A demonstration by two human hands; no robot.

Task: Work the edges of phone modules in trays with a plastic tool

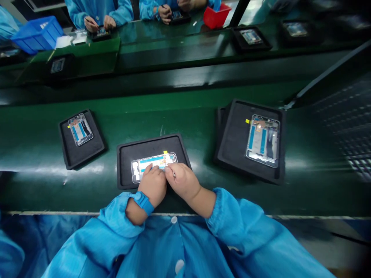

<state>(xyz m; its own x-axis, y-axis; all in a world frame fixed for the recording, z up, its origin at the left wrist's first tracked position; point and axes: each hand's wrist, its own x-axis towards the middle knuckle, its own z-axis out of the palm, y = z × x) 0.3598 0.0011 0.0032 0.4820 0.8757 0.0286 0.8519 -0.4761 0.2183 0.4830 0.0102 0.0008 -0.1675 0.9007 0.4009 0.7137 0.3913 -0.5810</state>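
An opened smartphone (156, 159), with blue strips and a yellow tab, lies lengthwise in a black tray (125, 162) in front of me. My left hand (153, 185) is on its near edge, fingers bent and holding it against the tray. Closed at the right end of the phone is my right hand (183, 180). A small pale tip shows between its thumb and fingers, but what it grips is mostly hidden. Both hands are close together over the tray's near side and cover part of the phone.
Another black tray (100, 144) with an opened phone (80, 129) lies left. On the right, stacked trays (232, 150) carry another phone (263, 141). Across the bench, people in blue work near a blue bin (39, 34) and a red bin (216, 16). A mesh panel (344, 112) stands right.
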